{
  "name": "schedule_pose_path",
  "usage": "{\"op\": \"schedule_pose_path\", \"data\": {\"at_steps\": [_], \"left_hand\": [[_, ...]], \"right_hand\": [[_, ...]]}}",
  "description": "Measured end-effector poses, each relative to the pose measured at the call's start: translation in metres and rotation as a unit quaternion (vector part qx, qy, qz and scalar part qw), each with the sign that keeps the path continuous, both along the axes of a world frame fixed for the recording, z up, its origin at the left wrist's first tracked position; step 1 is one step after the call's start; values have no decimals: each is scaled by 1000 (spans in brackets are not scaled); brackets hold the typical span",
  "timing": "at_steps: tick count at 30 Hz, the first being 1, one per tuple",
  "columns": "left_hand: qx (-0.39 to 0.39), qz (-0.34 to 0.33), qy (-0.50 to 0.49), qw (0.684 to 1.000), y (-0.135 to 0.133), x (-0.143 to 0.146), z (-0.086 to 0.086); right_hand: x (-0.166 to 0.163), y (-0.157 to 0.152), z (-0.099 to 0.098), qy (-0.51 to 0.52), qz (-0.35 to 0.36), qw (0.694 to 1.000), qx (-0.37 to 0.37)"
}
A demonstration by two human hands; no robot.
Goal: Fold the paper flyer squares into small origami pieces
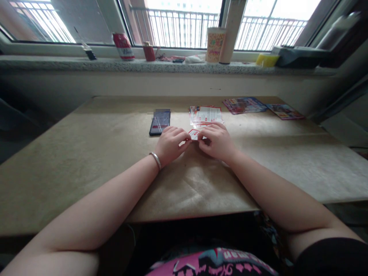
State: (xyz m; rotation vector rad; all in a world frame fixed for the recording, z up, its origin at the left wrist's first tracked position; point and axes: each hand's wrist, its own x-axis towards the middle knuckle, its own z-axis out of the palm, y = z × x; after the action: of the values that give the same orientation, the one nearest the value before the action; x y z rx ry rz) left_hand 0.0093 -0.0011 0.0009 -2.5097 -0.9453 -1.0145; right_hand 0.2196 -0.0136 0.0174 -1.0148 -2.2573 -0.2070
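Note:
Between my two hands is a small white card with red print (194,134), held low over the table. My left hand (172,141), with a silver bangle at the wrist, pinches the card's left edge. My right hand (216,140) grips its right side, and the fingers hide part of it. Just beyond the right hand lies a loose pile of white and red cards (207,114), partly overlapping. A dark phone (160,122) lies flat beyond and left of my left hand.
Colourful printed cards (244,105) lie fanned at the back right, with another stack (285,111) beside them. On the stone windowsill (103,65) stand a red and white can (123,46), a red bottle (148,51), a patterned paper cup (215,44) and a yellow item (267,59).

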Motion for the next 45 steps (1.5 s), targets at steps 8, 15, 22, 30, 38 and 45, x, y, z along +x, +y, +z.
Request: {"op": "schedule_pose_path", "data": {"at_steps": [8, 15, 22, 30, 38, 45], "left_hand": [[6, 4, 21, 1000, -3, 1, 3], [6, 9, 18, 1000, 0, -7, 4], [1, 1, 0, 1000, 7, -19, 2], [-18, -11, 21, 1000, 7, -20, 4], [-7, -13, 34, 999, 5, -18, 4], [11, -42, 90, 995, 2, -17, 5]], "right_hand": [[0, 2, -2, 6, -6, 1000, -14], [15, 10, -4, 52, 0, 998, -46], [31, 17, -5, 78, -21, 994, -68], [40, 20, -1, 45, -33, 993, -103], [44, 19, 1, 43, -55, 991, -114], [43, 18, 3, 13, -82, 990, -117]]}}
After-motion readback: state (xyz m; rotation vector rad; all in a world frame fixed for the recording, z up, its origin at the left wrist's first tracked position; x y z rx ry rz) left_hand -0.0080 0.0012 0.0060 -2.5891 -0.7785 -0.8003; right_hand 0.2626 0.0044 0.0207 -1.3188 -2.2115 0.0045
